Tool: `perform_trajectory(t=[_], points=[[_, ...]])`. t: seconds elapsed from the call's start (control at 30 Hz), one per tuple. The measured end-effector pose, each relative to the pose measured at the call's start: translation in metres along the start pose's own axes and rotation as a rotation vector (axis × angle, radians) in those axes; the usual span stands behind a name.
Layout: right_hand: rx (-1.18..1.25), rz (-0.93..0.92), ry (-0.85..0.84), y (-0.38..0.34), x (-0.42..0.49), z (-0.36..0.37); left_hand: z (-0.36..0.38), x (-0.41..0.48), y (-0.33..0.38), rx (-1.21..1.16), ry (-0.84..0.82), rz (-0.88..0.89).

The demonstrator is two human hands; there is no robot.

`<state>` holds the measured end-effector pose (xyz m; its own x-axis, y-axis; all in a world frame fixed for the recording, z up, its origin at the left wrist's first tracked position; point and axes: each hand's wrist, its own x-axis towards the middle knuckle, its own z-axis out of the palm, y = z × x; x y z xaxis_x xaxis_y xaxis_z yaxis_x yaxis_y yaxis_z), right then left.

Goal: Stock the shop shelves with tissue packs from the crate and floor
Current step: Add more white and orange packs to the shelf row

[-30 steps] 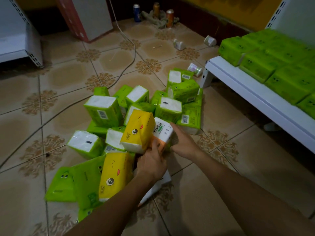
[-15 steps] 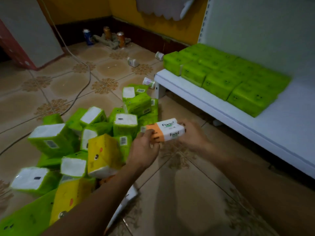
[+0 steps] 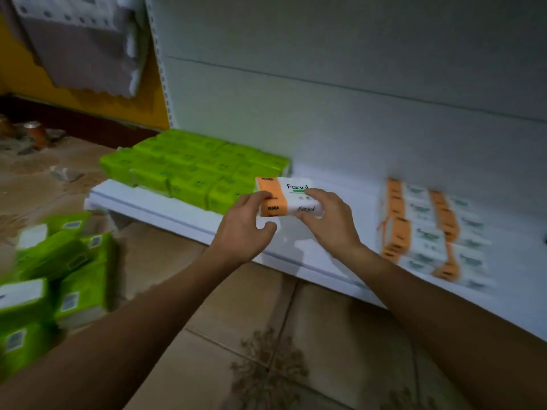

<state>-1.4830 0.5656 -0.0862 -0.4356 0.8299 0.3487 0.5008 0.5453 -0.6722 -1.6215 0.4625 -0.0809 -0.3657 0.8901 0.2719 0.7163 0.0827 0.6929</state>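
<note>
Above the shelf (image 3: 189,220), orange-white pack (image 3: 285,196)

Left hand (image 3: 242,226) and right hand (image 3: 328,220) grip the tissue pack (image 3: 288,196) by its ends above the shelf (image 3: 325,255). Green packs (image 3: 189,167) on shelf: 10 o'clock. Orange packs (image 3: 429,229): 3 o'clock. Floor packs (image 3: 59,276): 8 o'clock.

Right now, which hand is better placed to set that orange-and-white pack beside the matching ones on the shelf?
Probably the right hand: it grips the held pack by its white end, nearer the matching packs on the shelf. The left hand holds the orange end, toward the green packs.
</note>
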Motion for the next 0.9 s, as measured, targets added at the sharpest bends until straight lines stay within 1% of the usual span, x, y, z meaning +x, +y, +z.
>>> perform_trajectory(t=[0.13,0.3,0.4,0.5,0.63,0.83,0.9], points=[[0.047,0.110,0.171,0.057,-0.012,-0.069,0.061,0.020,0.057,-0.024,-0.107,0.114],[0.045,0.230,0.379,0.120,-0.038,-0.131,0.141,0.030,0.121,-0.058,-0.260,0.205],[0.007,0.314,0.485,0.154,-0.059,-0.158,0.179,0.027,0.146,-0.083,-0.366,0.248],[-0.044,0.366,0.553,0.183,-0.074,-0.177,0.208,0.020,0.158,-0.072,-0.450,0.266],[-0.006,0.464,0.582,0.212,-0.089,-0.193,0.227,0.018,0.155,-0.018,-0.437,0.238],[0.004,0.552,0.593,0.248,-0.114,-0.194,0.231,0.026,0.125,0.102,-0.311,0.123],[0.044,0.574,0.560,0.254,-0.114,-0.191,0.234,0.025,0.119,0.137,-0.345,0.099]])
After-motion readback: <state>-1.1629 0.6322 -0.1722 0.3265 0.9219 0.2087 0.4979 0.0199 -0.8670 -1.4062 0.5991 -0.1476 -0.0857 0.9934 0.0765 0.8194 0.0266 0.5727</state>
